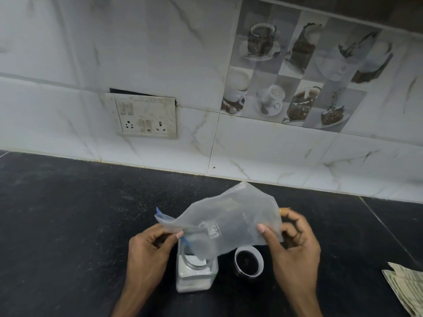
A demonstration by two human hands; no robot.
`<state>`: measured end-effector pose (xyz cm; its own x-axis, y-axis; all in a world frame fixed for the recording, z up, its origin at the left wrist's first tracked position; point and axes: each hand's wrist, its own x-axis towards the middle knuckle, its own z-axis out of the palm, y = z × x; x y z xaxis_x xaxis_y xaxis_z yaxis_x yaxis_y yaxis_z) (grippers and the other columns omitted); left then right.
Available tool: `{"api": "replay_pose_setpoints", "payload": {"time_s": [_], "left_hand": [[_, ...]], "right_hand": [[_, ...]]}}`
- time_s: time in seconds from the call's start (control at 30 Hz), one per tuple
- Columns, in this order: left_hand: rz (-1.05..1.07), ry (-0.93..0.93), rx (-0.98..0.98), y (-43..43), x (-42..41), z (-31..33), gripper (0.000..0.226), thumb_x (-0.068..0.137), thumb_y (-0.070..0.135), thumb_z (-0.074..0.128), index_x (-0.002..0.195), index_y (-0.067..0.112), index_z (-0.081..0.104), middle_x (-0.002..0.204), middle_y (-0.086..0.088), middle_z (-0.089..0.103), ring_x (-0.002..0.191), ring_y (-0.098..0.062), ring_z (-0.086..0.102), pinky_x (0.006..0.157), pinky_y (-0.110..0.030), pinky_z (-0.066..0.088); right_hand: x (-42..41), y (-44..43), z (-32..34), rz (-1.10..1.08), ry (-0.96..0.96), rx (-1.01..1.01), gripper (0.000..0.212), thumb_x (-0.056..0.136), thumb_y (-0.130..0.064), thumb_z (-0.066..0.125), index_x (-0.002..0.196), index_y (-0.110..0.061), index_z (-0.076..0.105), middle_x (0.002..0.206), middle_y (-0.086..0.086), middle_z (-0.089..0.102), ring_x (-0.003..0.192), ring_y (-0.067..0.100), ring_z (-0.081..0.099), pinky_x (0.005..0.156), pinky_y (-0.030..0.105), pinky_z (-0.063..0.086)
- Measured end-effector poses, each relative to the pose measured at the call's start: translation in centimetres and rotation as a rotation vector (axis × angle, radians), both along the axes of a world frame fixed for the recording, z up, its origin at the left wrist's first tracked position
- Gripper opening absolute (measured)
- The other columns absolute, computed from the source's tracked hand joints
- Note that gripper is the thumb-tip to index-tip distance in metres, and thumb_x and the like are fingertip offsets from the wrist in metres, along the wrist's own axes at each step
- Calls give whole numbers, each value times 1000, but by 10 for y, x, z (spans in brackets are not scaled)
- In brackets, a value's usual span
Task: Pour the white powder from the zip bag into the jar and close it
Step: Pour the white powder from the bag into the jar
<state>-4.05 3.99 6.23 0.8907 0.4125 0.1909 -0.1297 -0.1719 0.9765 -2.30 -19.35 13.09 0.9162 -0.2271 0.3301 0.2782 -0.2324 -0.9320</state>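
Note:
A clear zip bag (231, 216) with a blue seal strip is tipped mouth-down over an open square jar (194, 276). White powder lies in the jar; the bag looks almost empty. My left hand (148, 255) pinches the bag's mouth edge just above the jar opening. My right hand (295, 245) grips the bag's raised bottom edge. The jar's round lid (249, 260) rests upside down on the counter right of the jar, between my hands.
The dark stone counter (68, 225) runs to a tiled wall with a switch and socket panel (145, 116). Folded paper (406, 287) lies at the counter's right edge. A small orange thing peeks out behind my right hand's fingers.

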Motion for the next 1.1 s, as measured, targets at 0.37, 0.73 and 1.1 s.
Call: {"api": "replay_pose_setpoints", "payload": {"time_s": [0.37, 0.73, 1.1], "left_hand": [[16, 25, 15, 3, 1, -1, 33, 76, -1, 80, 77, 31, 80, 77, 13, 79, 73, 0, 73, 71, -9, 54], [-12, -30, 3, -4, -2, 8, 29, 77, -5, 78, 70, 23, 80, 76, 8, 78, 71, 0, 72, 69, -8, 53], [-51, -327, 133, 3, 8, 71, 5, 87, 26, 70, 84, 30, 71, 86, 13, 73, 80, 0, 67, 76, -9, 50]], "right_hand": [[2, -2, -4, -41, -8, -19, 43, 72, -2, 82, 104, -24, 64, 72, 2, 76, 71, 13, 74, 73, 30, 61], [2, -15, -8, -59, 41, -37, 44, 73, -7, 83, 106, -27, 63, 74, -2, 77, 72, 8, 74, 77, 24, 58], [-3, -21, 4, -106, 25, -59, 61, 58, -34, 84, 114, -38, 58, 107, -9, 74, 101, 14, 69, 87, 37, 56]]}}
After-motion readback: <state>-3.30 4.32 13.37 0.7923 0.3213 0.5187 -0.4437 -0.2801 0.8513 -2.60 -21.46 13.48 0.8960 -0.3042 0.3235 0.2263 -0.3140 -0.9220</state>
